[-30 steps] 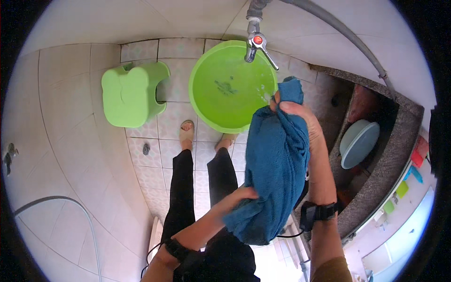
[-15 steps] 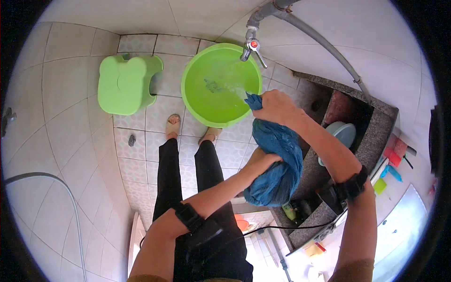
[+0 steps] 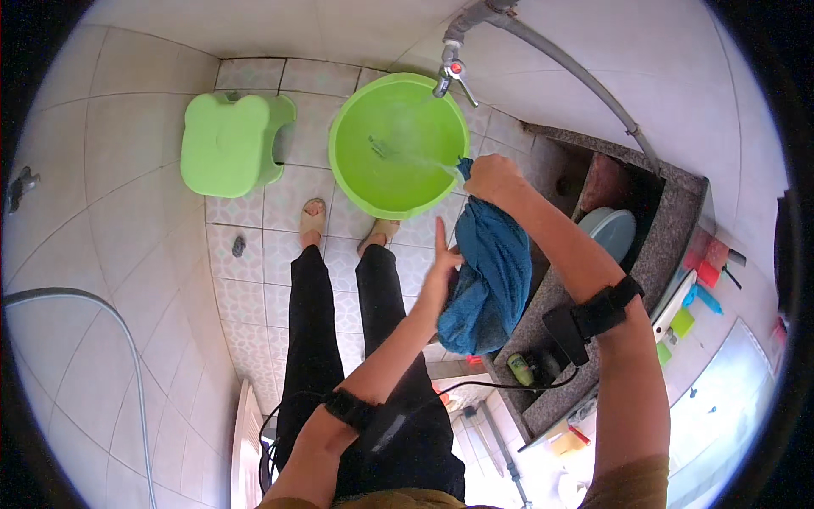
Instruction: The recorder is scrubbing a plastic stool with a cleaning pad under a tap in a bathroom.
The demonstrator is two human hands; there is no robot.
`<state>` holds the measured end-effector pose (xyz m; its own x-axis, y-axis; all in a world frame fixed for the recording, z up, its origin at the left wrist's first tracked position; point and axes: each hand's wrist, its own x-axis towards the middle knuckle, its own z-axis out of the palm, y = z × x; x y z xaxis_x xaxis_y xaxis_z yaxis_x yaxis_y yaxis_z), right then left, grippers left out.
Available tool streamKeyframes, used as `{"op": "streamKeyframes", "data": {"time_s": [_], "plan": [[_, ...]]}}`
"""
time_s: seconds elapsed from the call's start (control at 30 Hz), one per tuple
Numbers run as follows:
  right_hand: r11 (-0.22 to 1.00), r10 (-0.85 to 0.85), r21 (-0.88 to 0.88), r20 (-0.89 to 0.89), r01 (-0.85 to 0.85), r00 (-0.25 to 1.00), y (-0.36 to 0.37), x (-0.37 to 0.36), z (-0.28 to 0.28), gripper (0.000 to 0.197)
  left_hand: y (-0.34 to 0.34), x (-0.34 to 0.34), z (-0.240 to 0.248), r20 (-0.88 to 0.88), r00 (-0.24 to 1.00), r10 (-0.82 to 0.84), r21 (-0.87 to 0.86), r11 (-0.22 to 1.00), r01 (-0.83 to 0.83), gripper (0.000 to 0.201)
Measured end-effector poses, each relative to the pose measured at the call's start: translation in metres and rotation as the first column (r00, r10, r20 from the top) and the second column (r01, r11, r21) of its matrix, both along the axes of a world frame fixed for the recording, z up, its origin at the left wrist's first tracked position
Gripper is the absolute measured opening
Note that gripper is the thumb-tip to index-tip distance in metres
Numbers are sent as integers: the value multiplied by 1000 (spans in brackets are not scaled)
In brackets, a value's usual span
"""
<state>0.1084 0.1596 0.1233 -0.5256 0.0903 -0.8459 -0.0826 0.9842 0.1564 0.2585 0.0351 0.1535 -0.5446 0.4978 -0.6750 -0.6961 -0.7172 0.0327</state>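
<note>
A bunched dark-blue cloth [image 3: 487,284] hangs to the right of my legs; whether it is a towel or a garment cannot be told. My right hand [image 3: 493,178] is closed round its upper end, and a small tip pokes out beside the fist. A thin spray of water runs between that tip and the light-green basin [image 3: 342,182]. Beside the cloth's left edge is my left hand [image 3: 444,261], one finger stretched out and the fingers apart. Its far fingers are partly hidden by the cloth. Water and a small dark patch show inside the basin, which stands on the tiled floor.
A wall tap [image 3: 449,72] with a red-marked lever overhangs the basin's far right rim. At left stands a green stool [image 3: 222,144]. Stone-edged shelves [image 3: 666,246] holding basins and a bottle [image 3: 521,369] line the right. A grey hose [image 3: 110,318] hangs at left.
My left hand has let go of the cloth's middle and moved up and left. The cloth hangs longer and less twisted. My right hand still grips its end, shifted slightly right.
</note>
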Motion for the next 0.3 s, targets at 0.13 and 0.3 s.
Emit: {"op": "streamKeyframes", "data": {"time_s": [0.13,0.3], "plan": [[1000,2,-9,82,-1,997,-13,1,9,27,5,-4,4,-120,991,-63,82,994,73,105],[989,-144,-19,98,147,985,-14,12,10,75,-14,-16,-8,-357,842,-405,-108,913,393,106]]}}
